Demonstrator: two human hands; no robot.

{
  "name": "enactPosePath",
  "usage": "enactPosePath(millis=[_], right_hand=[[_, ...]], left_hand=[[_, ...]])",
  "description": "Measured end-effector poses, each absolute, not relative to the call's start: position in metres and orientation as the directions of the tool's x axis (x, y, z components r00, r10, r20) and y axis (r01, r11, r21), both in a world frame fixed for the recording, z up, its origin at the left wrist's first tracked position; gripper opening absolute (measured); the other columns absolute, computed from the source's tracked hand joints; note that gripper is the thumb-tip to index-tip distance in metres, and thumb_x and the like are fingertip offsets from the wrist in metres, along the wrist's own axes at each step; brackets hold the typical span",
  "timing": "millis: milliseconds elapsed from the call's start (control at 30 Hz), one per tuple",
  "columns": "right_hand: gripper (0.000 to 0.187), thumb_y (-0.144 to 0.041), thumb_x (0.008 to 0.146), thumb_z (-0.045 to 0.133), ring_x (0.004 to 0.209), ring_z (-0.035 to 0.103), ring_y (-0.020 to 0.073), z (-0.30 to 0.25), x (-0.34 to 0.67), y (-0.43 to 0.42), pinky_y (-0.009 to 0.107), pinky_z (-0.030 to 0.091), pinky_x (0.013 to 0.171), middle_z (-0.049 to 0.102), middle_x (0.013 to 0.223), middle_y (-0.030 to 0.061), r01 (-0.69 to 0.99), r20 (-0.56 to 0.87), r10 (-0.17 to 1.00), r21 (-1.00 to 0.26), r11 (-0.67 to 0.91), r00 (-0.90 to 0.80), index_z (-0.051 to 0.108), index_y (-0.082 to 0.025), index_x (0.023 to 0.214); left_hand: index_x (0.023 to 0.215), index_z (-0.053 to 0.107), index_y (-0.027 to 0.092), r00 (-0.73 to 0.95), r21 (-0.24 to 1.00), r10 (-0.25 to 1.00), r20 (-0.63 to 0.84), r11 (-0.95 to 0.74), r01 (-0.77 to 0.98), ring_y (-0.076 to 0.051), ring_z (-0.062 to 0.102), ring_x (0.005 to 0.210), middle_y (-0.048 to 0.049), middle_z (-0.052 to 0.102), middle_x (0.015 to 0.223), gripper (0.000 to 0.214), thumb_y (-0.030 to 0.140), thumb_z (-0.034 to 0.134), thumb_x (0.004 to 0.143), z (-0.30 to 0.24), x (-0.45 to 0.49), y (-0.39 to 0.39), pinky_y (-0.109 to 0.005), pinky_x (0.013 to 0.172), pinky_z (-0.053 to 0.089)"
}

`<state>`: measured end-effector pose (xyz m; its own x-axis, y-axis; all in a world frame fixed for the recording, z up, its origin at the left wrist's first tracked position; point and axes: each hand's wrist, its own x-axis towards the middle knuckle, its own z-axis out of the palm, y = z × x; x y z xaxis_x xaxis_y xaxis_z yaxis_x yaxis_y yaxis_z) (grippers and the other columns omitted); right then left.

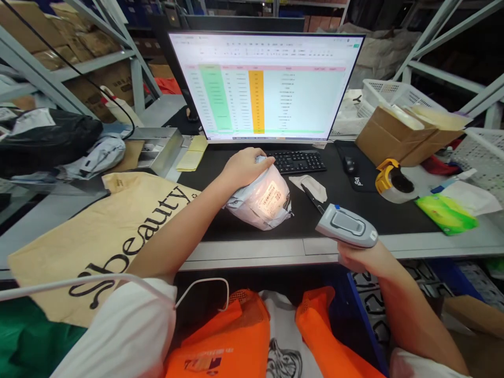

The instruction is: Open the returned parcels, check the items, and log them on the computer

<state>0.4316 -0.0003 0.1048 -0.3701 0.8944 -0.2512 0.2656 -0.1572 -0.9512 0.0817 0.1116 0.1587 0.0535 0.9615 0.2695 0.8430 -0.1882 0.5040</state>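
Observation:
My left hand [249,167] is wrapped over the top of a plastic-wrapped parcel [252,207], which it holds tilted at the black desk mat. On the parcel's facing side a label [273,198] with a barcode glows in a reddish light. My right hand [360,257] grips a grey handheld barcode scanner [348,226] near the desk's front edge, its nose turned left to the parcel. Between the two lie a crumpled white paper [309,187] and a dark slim tool [314,201], whose kind I cannot make out.
Behind the parcel stand a keyboard [300,162] and a monitor [271,89] showing a spreadsheet. To the right are a mouse [348,165], a tape dispenser [388,178], a green tissue pack [447,212] and cardboard boxes [389,136]. A beige cloth bag [106,231] covers the left side.

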Motion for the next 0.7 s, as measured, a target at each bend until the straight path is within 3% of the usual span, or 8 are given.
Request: enactPosePath(millis=[133, 200, 300, 367, 467, 533, 600, 700], right_hand=[[0.032, -0.041, 0.073, 0.081, 0.054, 0.06, 0.0181, 0.098, 0.464, 0.023, 0.029, 0.052, 0.054, 0.062, 0.057, 0.0002, 0.354, -0.205, 0.928, -0.931, -0.088, -0.311, 0.07, -0.018, 0.093], [0.034, -0.045, 0.069, 0.084, 0.058, 0.063, 0.0206, 0.085, 0.489, 0.055, 0.03, 0.054, 0.054, 0.067, 0.064, 0.0049, 0.436, -0.236, 0.962, -0.886, -0.156, -0.135, 0.068, -0.019, 0.085], [0.038, -0.045, 0.069, 0.081, 0.067, 0.069, 0.0251, 0.058, 0.529, 0.109, 0.034, 0.057, 0.056, 0.074, 0.079, 0.009, 0.453, -0.283, 0.954, -0.84, -0.298, 0.102, 0.068, -0.021, 0.095], [0.035, -0.046, 0.074, 0.075, 0.087, 0.073, 0.0312, 0.043, 0.553, 0.136, 0.043, 0.062, 0.072, 0.076, 0.092, 0.0116, 0.546, -0.25, 0.958, -0.787, -0.287, 0.143, 0.068, -0.021, 0.097], [0.021, -0.042, 0.077, 0.072, 0.121, 0.063, 0.0425, 0.037, 0.573, 0.147, 0.06, 0.049, 0.104, 0.075, 0.106, 0.0172, 0.747, -0.09, 0.964, -0.615, -0.252, 0.251, 0.068, -0.023, 0.085], [0.021, -0.041, 0.083, 0.066, 0.127, 0.057, 0.0483, 0.04, 0.563, 0.141, 0.067, 0.041, 0.108, 0.071, 0.114, 0.0228, 0.854, 0.103, 0.953, -0.478, -0.203, 0.285, 0.07, -0.021, 0.087], [0.033, -0.042, 0.091, 0.056, 0.124, 0.06, 0.0463, 0.045, 0.532, 0.135, 0.065, 0.044, 0.105, 0.07, 0.12, 0.0239, 0.933, 0.273, 0.945, -0.353, -0.073, 0.177, 0.074, -0.017, 0.101], [0.035, -0.045, 0.094, 0.054, 0.113, 0.068, 0.0282, 0.046, 0.457, 0.148, 0.038, 0.051, 0.102, 0.075, 0.117, 0.0095, 0.917, 0.219, 0.972, -0.365, 0.162, -0.085, 0.076, -0.022, 0.111]], left_hand=[[0.108, 0.072, 0.019, 0.008, 0.572, 0.937, 0.349, -0.22, 0.79, -0.028, 0.065, 0.112, -0.0092, 0.072, 0.117, 0.045, 0.056, 0.051, 0.095, 0.157, 0.059, 0.081, -0.041, 0.104, 0.047], [0.118, 0.069, 0.019, -0.025, 0.615, 0.942, 0.334, -0.198, 0.763, -0.029, 0.063, 0.116, -0.0092, 0.069, 0.122, 0.048, 0.057, 0.057, 0.091, 0.154, 0.042, 0.057, -0.042, 0.107, 0.046], [0.135, 0.058, 0.023, -0.125, 0.706, 0.96, 0.25, -0.092, 0.702, -0.03, 0.061, 0.121, -0.0085, 0.063, 0.134, 0.066, 0.057, 0.072, 0.081, 0.139, 0.01, 0.014, -0.043, 0.109, 0.046], [0.136, 0.056, 0.025, -0.244, 0.787, 0.947, 0.207, -0.013, 0.617, -0.03, 0.062, 0.119, -0.0074, 0.063, 0.132, 0.07, 0.057, 0.077, 0.077, 0.116, -0.013, -0.016, -0.042, 0.106, 0.048], [0.131, 0.057, 0.024, -0.458, 0.925, 0.867, 0.199, -0.012, 0.38, -0.028, 0.064, 0.111, -0.0073, 0.066, 0.123, 0.072, 0.056, 0.081, 0.072, 0.065, -0.038, -0.054, -0.04, 0.099, 0.052], [0.126, 0.058, 0.023, -0.594, 0.976, 0.786, 0.171, -0.055, 0.209, -0.027, 0.066, 0.104, -0.0072, 0.067, 0.116, 0.073, 0.057, 0.084, 0.067, 0.029, -0.044, -0.073, -0.039, 0.093, 0.055], [0.123, 0.059, 0.022, -0.685, 0.99, 0.714, 0.142, -0.116, 0.085, -0.028, 0.066, 0.103, -0.0075, 0.068, 0.112, 0.074, 0.06, 0.083, 0.064, 0.0, -0.041, -0.085, -0.041, 0.092, 0.056], [0.12, 0.063, 0.023, -0.733, 0.981, 0.664, 0.145, -0.191, 0.022, -0.032, 0.065, 0.114, -0.0071, 0.069, 0.117, 0.07, 0.064, 0.079, 0.066, -0.023, -0.031, -0.093, -0.046, 0.101, 0.054]])
